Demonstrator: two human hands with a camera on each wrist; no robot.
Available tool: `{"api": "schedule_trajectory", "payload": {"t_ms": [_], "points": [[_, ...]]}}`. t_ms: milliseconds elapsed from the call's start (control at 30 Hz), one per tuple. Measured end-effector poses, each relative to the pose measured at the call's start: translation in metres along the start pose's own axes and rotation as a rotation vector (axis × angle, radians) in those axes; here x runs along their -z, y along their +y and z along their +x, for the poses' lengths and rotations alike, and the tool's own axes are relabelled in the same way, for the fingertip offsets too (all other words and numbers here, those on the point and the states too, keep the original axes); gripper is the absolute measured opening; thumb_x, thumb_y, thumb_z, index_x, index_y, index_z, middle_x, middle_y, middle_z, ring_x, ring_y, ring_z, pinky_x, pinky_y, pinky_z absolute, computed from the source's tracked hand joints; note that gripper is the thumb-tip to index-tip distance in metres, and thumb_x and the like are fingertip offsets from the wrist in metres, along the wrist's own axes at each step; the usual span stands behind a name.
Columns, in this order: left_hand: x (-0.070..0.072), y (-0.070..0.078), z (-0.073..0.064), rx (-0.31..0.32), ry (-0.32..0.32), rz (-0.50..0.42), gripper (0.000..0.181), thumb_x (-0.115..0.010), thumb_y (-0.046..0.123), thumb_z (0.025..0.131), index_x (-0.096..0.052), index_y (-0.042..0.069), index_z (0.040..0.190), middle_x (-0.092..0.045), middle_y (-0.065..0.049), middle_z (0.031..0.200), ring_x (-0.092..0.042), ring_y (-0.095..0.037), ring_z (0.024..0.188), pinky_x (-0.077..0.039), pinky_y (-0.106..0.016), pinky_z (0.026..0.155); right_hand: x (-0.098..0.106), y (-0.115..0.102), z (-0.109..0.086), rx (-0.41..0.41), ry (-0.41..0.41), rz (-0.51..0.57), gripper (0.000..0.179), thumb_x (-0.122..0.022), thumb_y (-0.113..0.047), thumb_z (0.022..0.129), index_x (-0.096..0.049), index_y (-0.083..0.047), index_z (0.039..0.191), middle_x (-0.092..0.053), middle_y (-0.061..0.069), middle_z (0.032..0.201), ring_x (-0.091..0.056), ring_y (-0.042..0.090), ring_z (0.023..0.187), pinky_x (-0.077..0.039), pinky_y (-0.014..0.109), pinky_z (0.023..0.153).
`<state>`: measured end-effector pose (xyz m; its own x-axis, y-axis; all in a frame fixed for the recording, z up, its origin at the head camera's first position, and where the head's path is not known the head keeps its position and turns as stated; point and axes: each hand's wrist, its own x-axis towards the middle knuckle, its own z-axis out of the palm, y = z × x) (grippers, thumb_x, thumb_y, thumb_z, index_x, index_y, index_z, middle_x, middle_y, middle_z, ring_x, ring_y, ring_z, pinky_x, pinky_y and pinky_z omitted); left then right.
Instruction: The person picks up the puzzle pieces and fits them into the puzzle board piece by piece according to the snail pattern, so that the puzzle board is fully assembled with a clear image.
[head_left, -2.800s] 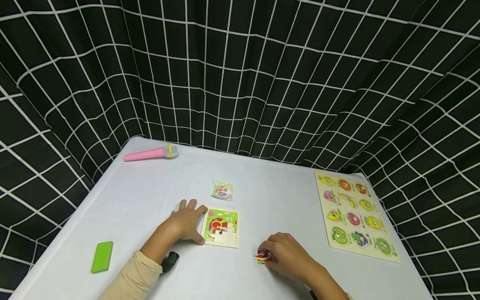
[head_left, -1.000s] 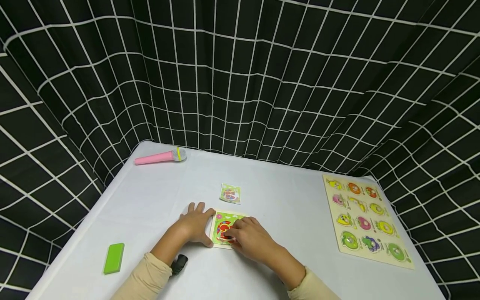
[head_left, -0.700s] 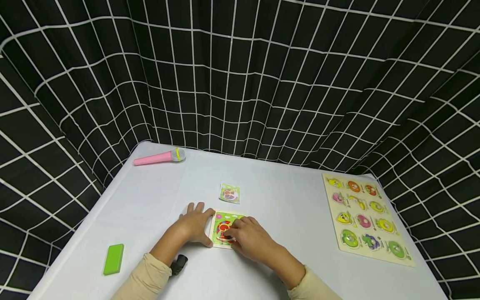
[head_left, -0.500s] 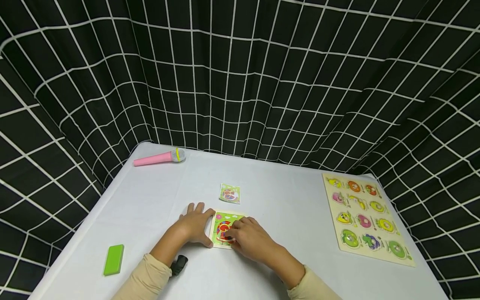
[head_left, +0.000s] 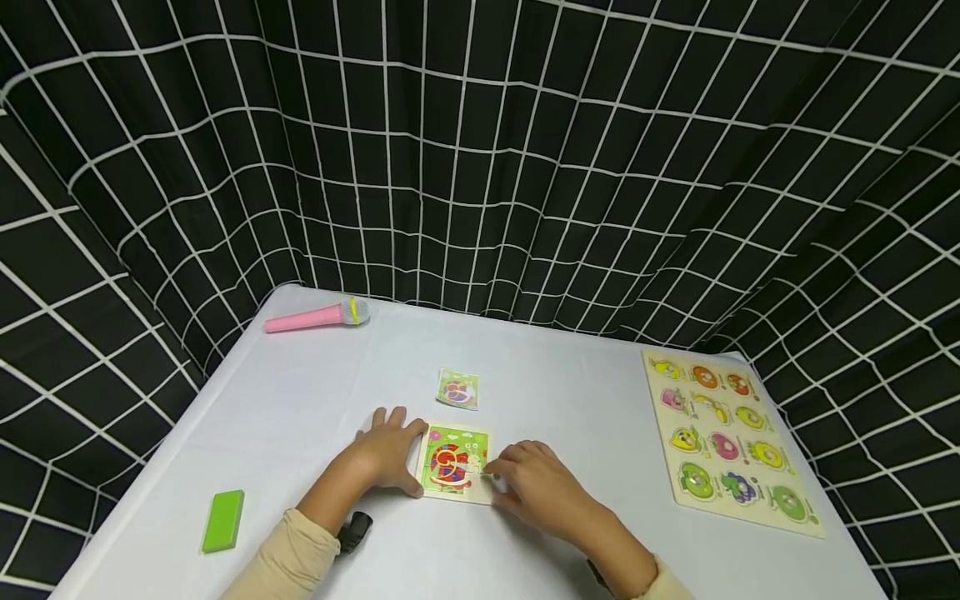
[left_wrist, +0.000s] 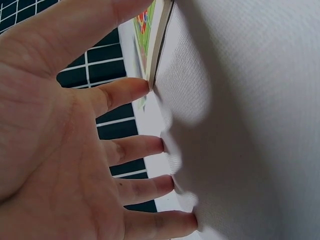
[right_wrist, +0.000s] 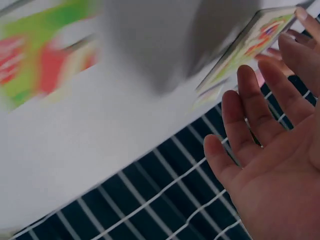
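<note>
The square snail jigsaw puzzle [head_left: 452, 460] lies on the white table; the lower right corner of its tray shows bare wood. My left hand [head_left: 384, 454] spreads at the puzzle's left side, thumb and index finger touching its edge; the left wrist view shows the other fingers straight, tips on the cloth. Beside the right edge is my right hand [head_left: 543, 485], fingertips close to the frame. In the right wrist view its fingers [right_wrist: 250, 120] are loosely bent, with nothing seen in them. A blurred green and red puzzle piece [right_wrist: 47, 50] appears at left there; the head view hides it.
Behind the puzzle lies a small snail picture card [head_left: 457, 389]. A fruit peg puzzle [head_left: 723, 433] is on the right, a pink toy microphone [head_left: 311, 317] at the back left, a green block [head_left: 223, 521] at the front left. Black gridded cloth [head_left: 465, 167] surrounds the table.
My right hand brought a puzzle piece to the puzzle's lower part, pressed there, then moved off to the right. The lower middle now shows picture instead of bare wood. My left hand keeps its place.
</note>
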<state>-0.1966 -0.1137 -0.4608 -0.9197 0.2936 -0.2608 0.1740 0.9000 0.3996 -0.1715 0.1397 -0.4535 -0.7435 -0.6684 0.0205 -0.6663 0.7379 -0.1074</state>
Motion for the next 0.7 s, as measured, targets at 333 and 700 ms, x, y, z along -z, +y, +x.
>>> {"api": "schedule_trajectory", "payload": {"t_ms": [333, 700], "points": [[-0.001, 0.0, -0.001, -0.006, -0.009, -0.016, 0.088, -0.093, 0.035, 0.057, -0.054, 0.013, 0.133, -0.039, -0.023, 0.142, -0.032, -0.047, 0.129, -0.034, -0.076, 0.094, 0.006, 0.032, -0.056, -0.143, -0.08, 0.09, 0.039, -0.08, -0.035, 0.076, -0.071, -0.017, 0.109, -0.067, -0.002, 0.108, -0.059, 0.022, 0.106, -0.045, 0.05, 0.097], [0.0, -0.002, 0.0, 0.002, -0.008, -0.023, 0.09, -0.093, 0.035, 0.057, -0.053, 0.013, 0.134, -0.038, -0.023, 0.144, -0.03, -0.048, 0.132, -0.033, -0.077, 0.094, 0.008, 0.053, -0.089, -0.145, -0.103, 0.141, 0.042, -0.085, -0.024, 0.07, -0.069, -0.018, 0.108, -0.064, -0.01, 0.104, -0.06, 0.015, 0.099, -0.05, 0.044, 0.088]]}}
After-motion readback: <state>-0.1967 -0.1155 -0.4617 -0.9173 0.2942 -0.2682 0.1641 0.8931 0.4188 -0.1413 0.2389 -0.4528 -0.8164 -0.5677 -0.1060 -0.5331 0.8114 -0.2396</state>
